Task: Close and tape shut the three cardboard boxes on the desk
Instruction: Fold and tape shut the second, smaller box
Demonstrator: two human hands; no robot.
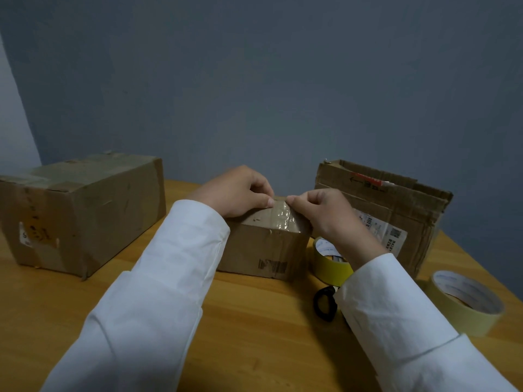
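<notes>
Now both hands, the left hand and right hand, pinch the shiny clear tape strip on the small brown cardboard box mid-desk, so I would press it flat outward along the seam.

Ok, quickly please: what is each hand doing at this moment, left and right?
Left hand: fingers curled, thumb presses the clear tape on the small box.
Right hand: fingers curled, pinches the same tape.

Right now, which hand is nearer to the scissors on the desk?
Right. The right hand pinches tape atop the small box, above the scissors; the left hand is farther left.
</notes>
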